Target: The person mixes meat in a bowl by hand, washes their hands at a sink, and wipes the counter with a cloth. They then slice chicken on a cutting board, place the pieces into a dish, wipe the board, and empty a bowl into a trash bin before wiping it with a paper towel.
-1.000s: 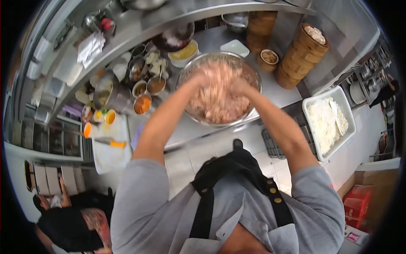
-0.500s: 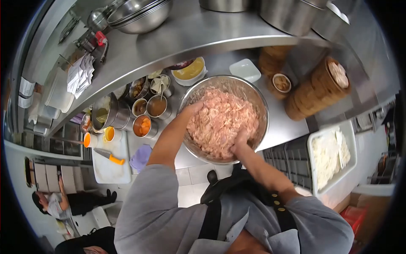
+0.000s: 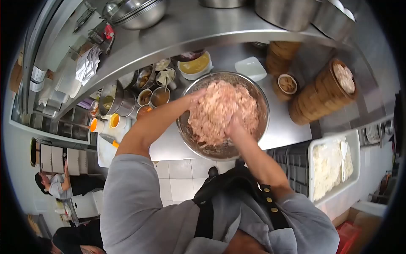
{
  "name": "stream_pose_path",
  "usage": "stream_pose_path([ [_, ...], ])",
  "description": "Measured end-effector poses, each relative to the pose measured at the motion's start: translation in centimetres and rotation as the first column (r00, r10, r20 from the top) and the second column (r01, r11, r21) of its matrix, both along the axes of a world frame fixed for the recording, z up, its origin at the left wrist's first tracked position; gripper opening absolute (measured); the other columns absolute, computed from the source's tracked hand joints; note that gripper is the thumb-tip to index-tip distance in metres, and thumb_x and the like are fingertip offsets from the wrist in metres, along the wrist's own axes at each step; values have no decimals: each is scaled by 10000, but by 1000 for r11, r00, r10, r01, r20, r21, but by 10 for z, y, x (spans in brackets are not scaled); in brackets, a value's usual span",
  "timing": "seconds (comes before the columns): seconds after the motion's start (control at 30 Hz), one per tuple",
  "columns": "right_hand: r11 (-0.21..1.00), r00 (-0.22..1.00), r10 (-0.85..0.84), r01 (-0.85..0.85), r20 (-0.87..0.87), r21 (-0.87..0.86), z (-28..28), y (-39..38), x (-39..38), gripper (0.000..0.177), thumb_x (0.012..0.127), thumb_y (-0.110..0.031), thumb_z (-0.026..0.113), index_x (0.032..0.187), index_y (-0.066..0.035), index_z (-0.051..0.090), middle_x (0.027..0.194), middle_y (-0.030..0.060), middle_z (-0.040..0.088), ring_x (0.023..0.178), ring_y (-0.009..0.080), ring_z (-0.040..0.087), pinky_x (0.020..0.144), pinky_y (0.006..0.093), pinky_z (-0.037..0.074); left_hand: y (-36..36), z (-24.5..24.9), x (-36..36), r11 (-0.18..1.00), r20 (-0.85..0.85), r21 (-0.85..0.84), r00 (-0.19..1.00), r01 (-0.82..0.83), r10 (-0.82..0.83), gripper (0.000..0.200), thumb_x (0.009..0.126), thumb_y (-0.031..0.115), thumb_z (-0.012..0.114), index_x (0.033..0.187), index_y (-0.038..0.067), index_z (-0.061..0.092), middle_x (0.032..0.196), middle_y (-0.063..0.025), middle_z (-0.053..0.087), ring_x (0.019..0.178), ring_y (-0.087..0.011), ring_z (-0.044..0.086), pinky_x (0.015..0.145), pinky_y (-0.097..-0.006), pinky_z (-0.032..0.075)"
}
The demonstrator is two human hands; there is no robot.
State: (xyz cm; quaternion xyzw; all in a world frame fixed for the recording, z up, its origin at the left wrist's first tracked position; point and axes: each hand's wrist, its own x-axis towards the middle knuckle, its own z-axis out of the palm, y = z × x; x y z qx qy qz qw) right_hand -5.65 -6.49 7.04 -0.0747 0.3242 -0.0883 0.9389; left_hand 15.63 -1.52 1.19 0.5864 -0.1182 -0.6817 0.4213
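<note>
A wide steel bowl (image 3: 265, 127) stands on the counter before me, holding a large mass of pale pink raw minced meat (image 3: 224, 110). My left hand (image 3: 196, 100) grips the mass from its left side, close to the rim, with the fingers sunk into it. Nearer to me, my right hand (image 3: 234, 127) grasps the meat at the lower right of the mound, its fingertips buried. Motion blurs the meat between the two hands. Bare steel and a smear of meat show along the bowl's near inner wall.
An overhead steel shelf (image 3: 190, 40) crosses beyond the bowl. Bamboo steamers (image 3: 315, 99) are stacked at right, above a white tub (image 3: 357, 169) of pale shreds. Sauce containers (image 3: 160, 96) and a knife (image 3: 111, 139) on a cutting board (image 3: 103, 154) lie left. A co-worker (image 3: 63, 182) stands far left.
Both hands have shifted within the bowl, the right one up and slightly left. The meat is drawn away from the near wall and heaped higher. The camera view has shifted slightly.
</note>
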Motion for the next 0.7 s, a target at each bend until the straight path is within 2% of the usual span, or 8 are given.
stream_pose_path([
  [0.2, 884, 965, -146, 28, -220, -467, 53, -1, 2, 478, 910, -350, 357, 1244, -31, 482, 1147, 173, 556, 1006, 347, 576, 812, 507, 487, 3, 118, -65, 977, 125, -209, 990, -40, 68, 569, 832, 446, 521, 1297, 125, 460, 1236, -92, 541, 1139, -236, 522, 915, -462, 461],
  [0.33, 490, 887, -338, -120, -315, -864, 67, 4, 12, 330, 859, -124, 450, 1144, -1, 562, 1014, 172, 616, 922, 301, 618, 730, 426, 509, 12, 142, -80, 938, 186, -328, 965, -116, 184, 459, 832, 330, 529, 1215, 79, 501, 1167, -125, 571, 1061, -230, 571, 867, -453, 501],
  [0.37, 89, 885, -415, -190, -210, -978, 63, -3, 20, 326, 817, -95, 482, 1114, 0, 577, 1004, 186, 618, 905, 302, 619, 732, 412, 498, 9, 145, -77, 943, 208, -283, 949, -174, 238, 408, 835, 304, 527, 1171, 72, 525, 1125, -133, 592, 1017, -239, 596, 852, -464, 508],
  [0.4, -321, 892, -443, -250, -88, -914, 69, 1, 18, 326, 775, -66, 513, 1084, 2, 593, 994, 200, 620, 887, 304, 621, 734, 398, 486, 12, 151, -77, 919, -13, -343, 979, -197, 205, 281, 868, 215, 483, 1087, 56, 557, 1004, -125, 635, 855, -256, 647, 718, -440, 554],
  [0.5, -101, 946, -308, -141, -104, -985, 81, 22, 9, 267, 737, -63, 548, 998, -22, 587, 958, 216, 594, 911, 350, 576, 808, 388, 448, 39, 155, -92, 804, 110, -467, 878, -368, 466, 212, 832, 132, 575, 1014, 24, 583, 906, -95, 635, 795, -236, 652, 683, -380, 556],
  [0.57, -455, 962, -256, -36, 92, -890, 28, 0, 16, 256, 698, -71, 605, 950, -28, 604, 961, 199, 604, 931, 341, 578, 824, 387, 449, 50, 96, -98, 657, 160, -652, 777, -379, 608, 215, 791, 18, 571, 1002, -6, 607, 918, -114, 638, 720, -198, 649, 584, -358, 542],
  [0.63, -804, 739, 234, -219, -632, -554, -27, -24, 11, 348, 697, -128, 636, 1038, -60, 616, 1069, 201, 602, 1021, 332, 567, 877, 384, 446, 66, -14, -80, 816, 357, -303, 736, -492, 576, 358, 769, -16, 489, 1117, -31, 575, 922, -130, 631, 757, -200, 641, 572, -353, 519],
  [0.7, -811, 774, 212, -201, -596, -549, -15, -41, 5, 442, 695, -188, 657, 1118, -80, 589, 1121, 199, 588, 1057, 328, 555, 908, 379, 435, 84, -39, -113, 669, 210, -238, 635, -704, 743, 380, 866, 135, 501, 1226, 16, 474, 1038, -155, 601, 845, -288, 635, 697, -434, 551],
])
